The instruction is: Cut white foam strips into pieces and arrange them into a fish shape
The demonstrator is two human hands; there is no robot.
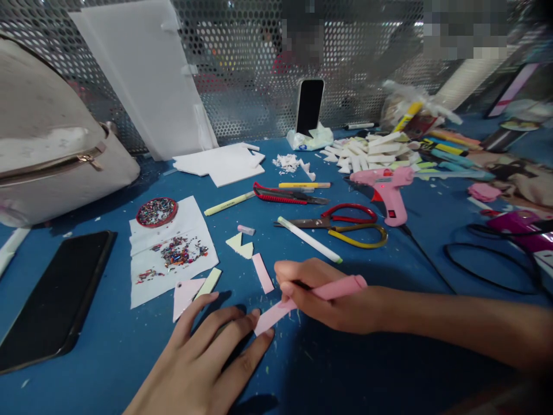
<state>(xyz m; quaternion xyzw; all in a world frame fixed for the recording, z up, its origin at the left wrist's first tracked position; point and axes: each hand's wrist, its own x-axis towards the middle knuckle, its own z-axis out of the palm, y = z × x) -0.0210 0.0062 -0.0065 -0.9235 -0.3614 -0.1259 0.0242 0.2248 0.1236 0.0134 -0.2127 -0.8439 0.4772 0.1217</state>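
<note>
My right hand (332,305) is closed around a pink marker (345,286), its tip end hidden by the fingers, over a pale pink strip (270,318) on the blue table. My left hand (207,351) rests at the strip's left end, thumb and index finger pinching it there, the other fingers spread. Just beyond lie a second pink strip (262,272), a pale yellow zigzag piece (240,246) and a small pink marker cap (246,230). A pink triangle (185,297) with a hole and a pale green strip (209,283) lie by my left fingertips.
Scissors (319,223), a white marker (310,240), a red utility knife (285,195) and a pink glue gun (389,190) lie ahead. Beads cover part of a paper (144,291); a black phone (56,288) is left. White offcuts (371,150) are piled behind, before a perforated metal panel (246,75).
</note>
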